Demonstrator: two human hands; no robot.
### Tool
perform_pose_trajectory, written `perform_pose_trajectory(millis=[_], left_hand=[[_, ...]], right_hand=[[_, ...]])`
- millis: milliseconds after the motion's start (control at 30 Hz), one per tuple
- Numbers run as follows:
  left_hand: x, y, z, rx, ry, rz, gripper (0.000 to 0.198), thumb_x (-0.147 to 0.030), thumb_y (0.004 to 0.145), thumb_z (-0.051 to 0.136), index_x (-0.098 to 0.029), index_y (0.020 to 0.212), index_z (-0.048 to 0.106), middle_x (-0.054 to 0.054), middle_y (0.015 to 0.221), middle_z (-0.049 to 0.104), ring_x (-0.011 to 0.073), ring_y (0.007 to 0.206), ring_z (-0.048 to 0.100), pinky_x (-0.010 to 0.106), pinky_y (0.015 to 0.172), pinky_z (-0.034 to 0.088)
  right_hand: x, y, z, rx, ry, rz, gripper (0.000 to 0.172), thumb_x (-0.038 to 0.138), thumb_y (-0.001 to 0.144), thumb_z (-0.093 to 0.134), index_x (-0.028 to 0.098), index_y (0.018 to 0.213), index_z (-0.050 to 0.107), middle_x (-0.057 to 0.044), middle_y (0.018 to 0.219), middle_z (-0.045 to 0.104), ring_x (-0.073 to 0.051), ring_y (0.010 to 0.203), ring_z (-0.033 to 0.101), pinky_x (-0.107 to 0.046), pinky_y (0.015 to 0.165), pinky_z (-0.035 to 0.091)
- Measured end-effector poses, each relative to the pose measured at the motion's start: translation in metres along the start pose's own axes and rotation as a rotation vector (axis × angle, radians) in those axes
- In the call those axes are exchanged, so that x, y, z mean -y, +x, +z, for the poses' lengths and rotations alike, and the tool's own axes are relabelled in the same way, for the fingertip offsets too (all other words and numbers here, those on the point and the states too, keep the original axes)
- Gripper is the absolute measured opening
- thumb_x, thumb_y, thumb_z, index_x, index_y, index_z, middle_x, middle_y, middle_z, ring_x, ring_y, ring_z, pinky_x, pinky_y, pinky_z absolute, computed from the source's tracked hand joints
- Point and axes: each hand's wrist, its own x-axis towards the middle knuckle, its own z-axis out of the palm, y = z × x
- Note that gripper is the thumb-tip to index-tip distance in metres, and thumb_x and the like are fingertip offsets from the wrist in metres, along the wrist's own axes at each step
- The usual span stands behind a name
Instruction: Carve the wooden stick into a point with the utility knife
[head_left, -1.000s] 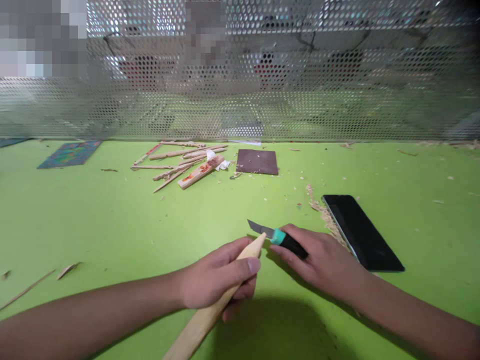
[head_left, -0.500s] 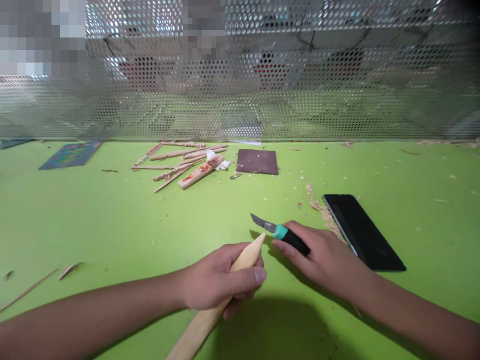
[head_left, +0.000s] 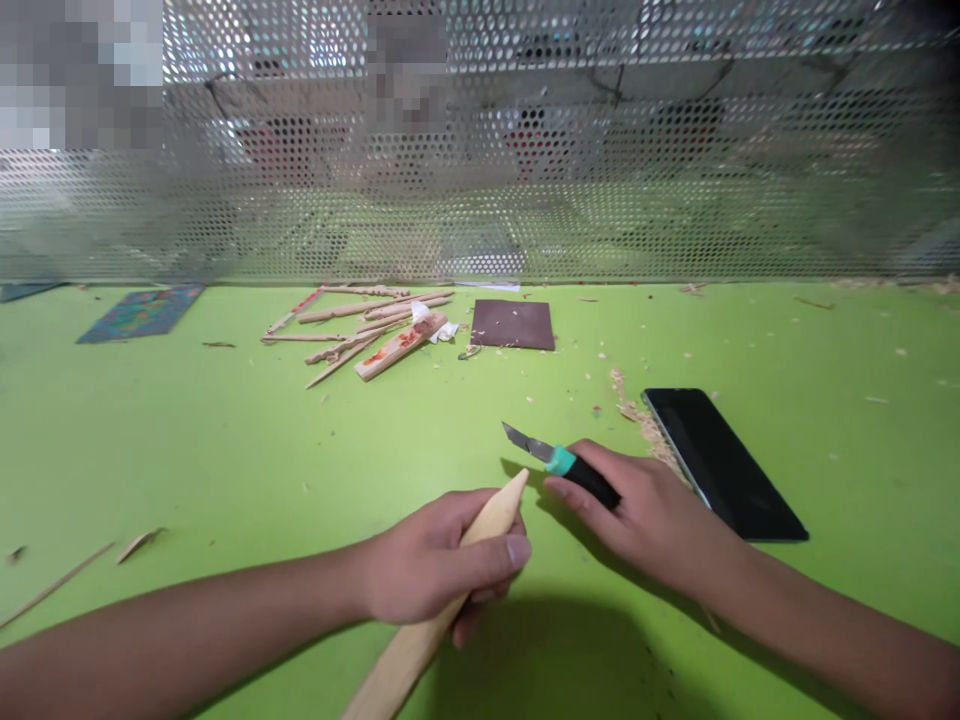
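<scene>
A green table [head_left: 225, 440] spreads under both hands, with a mesh screen [head_left: 637, 210] standing well beyond them. The stick [head_left: 420, 640] runs up through the left hand [head_left: 450, 555], its near end out of view and its narrow tip [head_left: 520, 482] showing past the fingers toward the right hand [head_left: 637, 500]. A phone [head_left: 724, 465] lies just to the right of the right hand.

The knife [head_left: 559, 460] brings the main danger, I judge: the left thumb and fingers sit close below the tip, so a push too hard, or a skid off the wood, could nick them. Too deep a bite could also snap the tip.

The left hand is wrapped around the stick, thumb laid across its upper face. The right hand is closed on the knife's black handle, with the blade [head_left: 527, 442] just beyond the tip, seemingly apart from it. Shavings [head_left: 651, 435], the smallest things, lie beyond the right hand, beside the phone.
</scene>
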Motion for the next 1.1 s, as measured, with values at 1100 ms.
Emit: perform_pose_trajectory(millis=[1100], left_hand=[[0.012, 0.001, 0.006, -0.146, 0.016, 0.008, 0.053, -0.062, 0.100, 0.066, -0.017, 0.072, 0.056, -0.006, 0.048, 0.054, 0.0050, 0.034, 0.048, 0.014, 0.039, 0.048]], right_hand=[[0.006, -0.013, 0.001, -0.085, -0.174, -0.360, 0.053, 0.061, 0.114, 0.035, 0.018, 0.111, 0.067, -0.008, 0.087, 0.080, -0.025, 0.067, 0.077, -0.034, 0.054, 0.047]])
